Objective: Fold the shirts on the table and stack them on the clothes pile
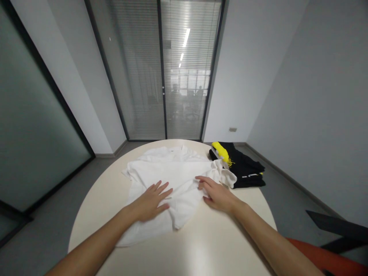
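A white T-shirt [172, 172] lies spread on the round table, wrinkled and partly folded over, its collar at the far side. My left hand [151, 201] rests on the shirt's near left part with fingers spread. At the shirt's right edge is my right hand [217, 193], fingers loosely bent and apart; its fingertips touch or hover just over the cloth, I cannot tell which. Beyond it, a bunched white sleeve [227, 177] overlaps the edge of a stack of dark clothes.
The stack of black clothes [244, 165], with a yellow piece [222, 151] on it, sits at the far right of the pale round table [224, 237]. An orange and black chair [324, 253] stands at the right. Beyond the table are glass panels with blinds [186, 107].
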Tool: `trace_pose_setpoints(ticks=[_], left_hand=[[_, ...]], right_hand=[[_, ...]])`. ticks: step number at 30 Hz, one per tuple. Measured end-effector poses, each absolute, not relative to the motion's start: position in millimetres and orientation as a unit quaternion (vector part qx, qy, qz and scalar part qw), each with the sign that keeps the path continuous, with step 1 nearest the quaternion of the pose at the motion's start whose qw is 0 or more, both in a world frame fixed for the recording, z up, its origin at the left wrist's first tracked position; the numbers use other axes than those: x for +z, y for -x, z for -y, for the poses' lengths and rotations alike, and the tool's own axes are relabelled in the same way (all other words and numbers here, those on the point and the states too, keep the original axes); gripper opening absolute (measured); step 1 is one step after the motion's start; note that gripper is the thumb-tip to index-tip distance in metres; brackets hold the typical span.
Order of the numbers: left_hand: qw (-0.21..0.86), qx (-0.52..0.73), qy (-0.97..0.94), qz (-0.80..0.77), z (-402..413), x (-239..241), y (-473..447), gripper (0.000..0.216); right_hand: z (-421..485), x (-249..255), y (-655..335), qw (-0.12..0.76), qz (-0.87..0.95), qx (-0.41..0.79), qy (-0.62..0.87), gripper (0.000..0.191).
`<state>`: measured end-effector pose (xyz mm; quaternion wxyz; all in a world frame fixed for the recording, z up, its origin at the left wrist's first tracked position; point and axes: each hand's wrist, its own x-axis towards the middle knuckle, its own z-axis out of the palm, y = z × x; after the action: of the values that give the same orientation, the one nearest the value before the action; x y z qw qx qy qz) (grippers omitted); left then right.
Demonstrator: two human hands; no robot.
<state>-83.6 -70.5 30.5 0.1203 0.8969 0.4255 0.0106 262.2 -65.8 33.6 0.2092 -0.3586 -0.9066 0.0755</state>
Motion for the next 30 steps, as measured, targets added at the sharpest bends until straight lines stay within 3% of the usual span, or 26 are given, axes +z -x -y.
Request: trace_pose_setpoints(ticks=[3,8,10,12,14,17,21,25,27,30], left_hand=[[0.099,0.044,-0.894,-0.434,50,15,99,0.055],[0.089,0.062,-0.883,-0.456,42,18,105,0.064],[0.063,0.075,-0.911,-0.400,52,27,100,0.064],[0.044,0.072,-0.943,-0.323,65,36,94,0.062],[0.047,0.058,-0.960,-0.269,81,42,86,0.062],[0.079,0.028,-0.972,-0.219,104,43,73,0.067],[0.104,0.017,-0.975,-0.193,128,36,58,0.070],[0.082,0.022,-0.974,-0.210,144,42,49,0.073],[0.067,0.014,-0.978,-0.199,151,46,44,0.073],[0.053,-0.011,-0.986,-0.158,165,37,35,0.043]], right_hand=[[61,27,-271,0.283,0.876,0.108,0.376,0.029],[57,49,-279,0.468,0.736,0.150,0.465,0.015],[58,65,-287,0.491,0.698,0.191,0.485,0.016],[62,82,-297,0.423,0.706,0.260,0.504,0.023],[67,96,-306,0.283,0.749,0.302,0.517,0.030],[76,105,-306,0.104,0.800,0.290,0.515,0.024],[86,95,-283,0.053,0.816,0.368,0.442,0.024],[93,73,-263,-0.004,0.809,0.404,0.426,0.047],[96,66,-258,-0.052,0.796,0.438,0.414,0.043],[110,56,-246,-0.142,0.763,0.507,0.375,0.032]])
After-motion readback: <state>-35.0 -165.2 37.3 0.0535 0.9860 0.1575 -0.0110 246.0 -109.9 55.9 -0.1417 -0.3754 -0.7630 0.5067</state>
